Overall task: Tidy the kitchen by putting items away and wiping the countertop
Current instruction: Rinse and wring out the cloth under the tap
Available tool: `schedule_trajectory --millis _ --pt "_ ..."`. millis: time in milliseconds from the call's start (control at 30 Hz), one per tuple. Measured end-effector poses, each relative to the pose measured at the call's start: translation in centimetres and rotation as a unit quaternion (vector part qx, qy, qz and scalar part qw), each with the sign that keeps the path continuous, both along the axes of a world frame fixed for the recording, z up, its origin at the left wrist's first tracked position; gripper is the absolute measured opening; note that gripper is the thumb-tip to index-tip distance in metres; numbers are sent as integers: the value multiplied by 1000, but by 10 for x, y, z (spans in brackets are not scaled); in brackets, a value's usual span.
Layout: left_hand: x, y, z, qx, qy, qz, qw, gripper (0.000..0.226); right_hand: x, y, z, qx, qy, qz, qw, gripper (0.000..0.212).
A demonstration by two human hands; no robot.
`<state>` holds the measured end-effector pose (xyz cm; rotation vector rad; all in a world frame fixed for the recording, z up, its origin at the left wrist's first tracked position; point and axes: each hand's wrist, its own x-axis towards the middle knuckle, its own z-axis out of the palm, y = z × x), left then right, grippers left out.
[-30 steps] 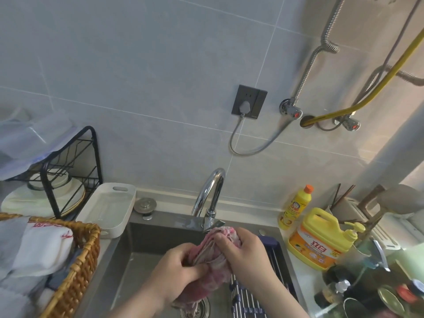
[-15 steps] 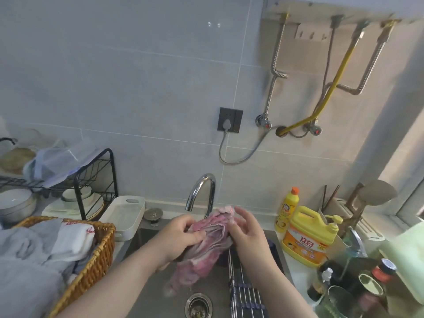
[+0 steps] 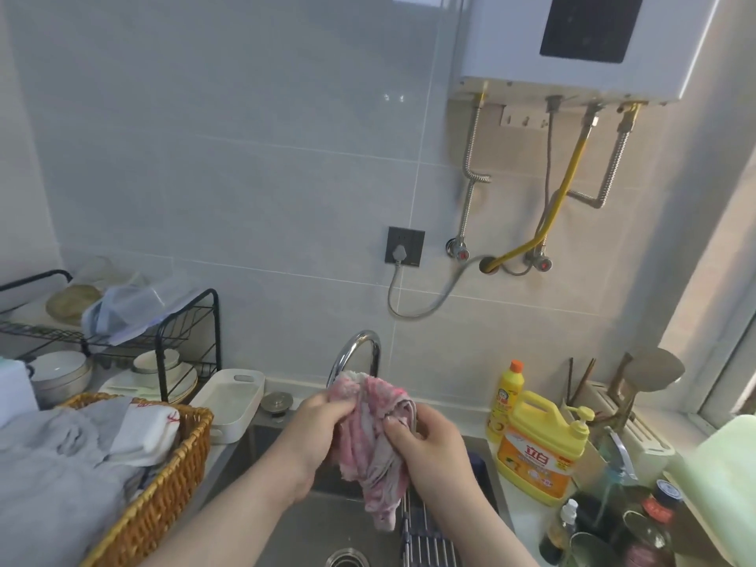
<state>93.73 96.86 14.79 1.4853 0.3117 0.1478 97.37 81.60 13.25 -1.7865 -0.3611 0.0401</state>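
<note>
- Left hand (image 3: 323, 427) grips the pink cloth (image 3: 372, 435) at lower centre of the frame.
- Right hand (image 3: 429, 444) pinches the cloth's other side, above the sink (image 3: 262, 456).

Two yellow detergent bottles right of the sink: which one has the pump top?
The large handled jug with the orange label, nearer the camera. The slim bottle behind it has a plain orange cap.
</note>
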Motion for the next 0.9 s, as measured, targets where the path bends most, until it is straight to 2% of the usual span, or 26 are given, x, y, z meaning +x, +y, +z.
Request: schedule_trajectory --millis 67,100,167,267,333,400,467,533,600,633,700,733,800,833,900 --pt "-4 1 4 -77 21 27 996 37 -1 -3 3 16 23 15 999 18" --pt "-7 1 6 -77 23 20 997 43 -2 -3 4 28 45 25 998 22" --pt "-11 1 9 -27 8 -1 1000 39 -2 -5 5 58 94 36 993 20" --pt "-13 2 15 53 -22 34 998 13 0 -8 8 138 179 59 972 22" --pt "-14 3 22 68 -36 35 996 15 2 -12 10 179 221 58 957 25" --pt "-15 3 32 102 -47 12 994 15 7 -17 9 173 225 25 959 28" --pt "-15 4 41 158 -58 3 986 12 9 -18 9 137 182 -49 973 27" --pt "-12 5 46 224 -63 9 972 9 3 -18 14 78 63 -128 987 25" --pt "-7 3 49 270 -65 33 960 14 -9 -16 23 43 -54 -124 990 21" --pt "-5 0 51 268 -67 46 960 18 -14 -15 28 24 -80 -76 994 17" --pt "-2 -4 52 211 -74 48 974 21 -23 -7 34 -22 -55 50 997 11" --pt "-1 -4 52 162 -76 38 983 23 -26 -4 35 -36 -27 92 995 23" --pt "1 -4 53 64 -59 8 996 25 -26 -1 32 -37 -3 108 993 58" --pt "1 -3 53 30 -47 -9 998 26 -26 -1 31 -28 -7 101 994 63" --pt "1 0 50 -21 -36 -42 998 27 -26 -4 32 6 -9 101 995 50"
